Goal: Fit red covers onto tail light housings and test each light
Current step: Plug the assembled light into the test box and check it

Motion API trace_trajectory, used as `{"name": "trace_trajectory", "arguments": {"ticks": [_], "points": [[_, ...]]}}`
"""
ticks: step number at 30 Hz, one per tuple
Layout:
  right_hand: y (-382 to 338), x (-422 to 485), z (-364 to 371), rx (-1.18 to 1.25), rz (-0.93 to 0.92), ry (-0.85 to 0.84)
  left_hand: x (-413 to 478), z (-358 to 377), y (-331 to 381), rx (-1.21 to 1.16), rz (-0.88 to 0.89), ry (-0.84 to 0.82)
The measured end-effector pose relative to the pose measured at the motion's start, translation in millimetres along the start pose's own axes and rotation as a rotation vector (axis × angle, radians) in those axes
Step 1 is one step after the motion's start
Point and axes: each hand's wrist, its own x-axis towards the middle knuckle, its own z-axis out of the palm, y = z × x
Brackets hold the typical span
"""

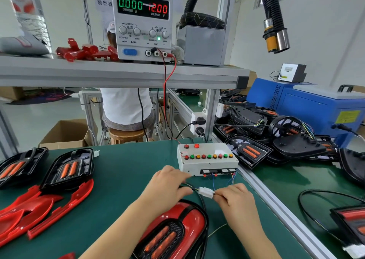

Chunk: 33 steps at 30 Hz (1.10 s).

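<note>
Between the two hands, low over the green bench mat (122, 179), sits the white connector (206, 192); the left hand (167, 185) is curled round the black lead on its side, the right hand (235, 201) pinches the thin wires on the other; whether the halves are fully seated cannot be told; this looks like plugging in for the test, so hold the plastic bodies rather than the wires, line them up straight, push home; just beneath lies the tail light (177, 229), red cover fitted; beyond stands the test box (207, 158) with its row of buttons; the power supply (143, 21) above reads zero current, so watch for a draw; bare housings (69, 170) and loose red covers (29, 209) wait at the left.
</note>
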Motion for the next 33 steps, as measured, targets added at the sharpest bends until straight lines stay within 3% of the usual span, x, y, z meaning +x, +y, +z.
{"name": "trace_trajectory", "arguments": {"ticks": [2,3,6,8,11,17,22,26,30,33], "points": [[11,0,2,-0.085,0.122,-0.167,-4,-10,-10,0.114,-0.204,-0.002],[16,0,2,-0.125,0.150,-0.270,-7,-16,-17,0.120,-0.303,-0.102],[20,3,1,-0.116,0.205,-0.536,-19,-25,-31,-0.214,-0.504,-0.612],[17,7,1,-0.092,0.212,-0.582,-29,-22,-33,-0.387,-0.494,-0.711],[11,10,0,-0.135,0.180,-0.565,-41,-12,-34,-0.417,-0.451,-0.602],[6,6,-1,-0.109,0.210,-0.474,-63,-15,-36,-0.961,-0.452,-0.489],[5,4,0,-0.197,0.144,-0.529,-73,-17,-28,-1.328,-0.510,-0.165],[3,9,-4,-0.220,0.078,-0.698,-78,-4,-18,-1.279,-0.709,0.071],[-1,19,-18,-0.059,0.103,-0.897,-81,9,-18,-1.096,-0.893,0.229],[-2,38,-33,0.073,0.136,-0.915,-81,13,-20,-1.063,-0.952,0.288]]}}
